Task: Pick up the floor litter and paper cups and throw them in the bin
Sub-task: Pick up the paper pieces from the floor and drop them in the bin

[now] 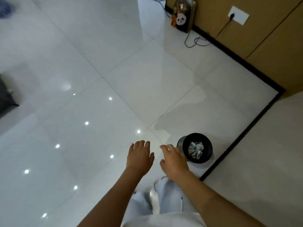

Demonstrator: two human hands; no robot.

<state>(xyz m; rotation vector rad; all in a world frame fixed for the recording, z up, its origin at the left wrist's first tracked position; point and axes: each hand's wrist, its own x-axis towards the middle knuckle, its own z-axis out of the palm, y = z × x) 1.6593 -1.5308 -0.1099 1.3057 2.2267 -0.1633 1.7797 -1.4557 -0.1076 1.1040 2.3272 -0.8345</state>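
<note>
A small round black bin point(207, 140) stands on the white tiled floor at the lower right, with crumpled paper point(195, 150) inside it. My right hand point(174, 159) hovers just left of the bin's rim, fingers relaxed, holding nothing. My left hand point(140, 155) is stretched out beside it over the floor, palm down with straight fingers, empty too. No loose litter or paper cup shows on the floor in this view.
A wooden wall with a black skirting point(237, 63) runs along the right. A gift bag with a panda point(182, 18) and a loose cable point(195, 41) lie at the top. A dark object point(6, 94) sits at the left edge. My white trousers point(164, 202) are below.
</note>
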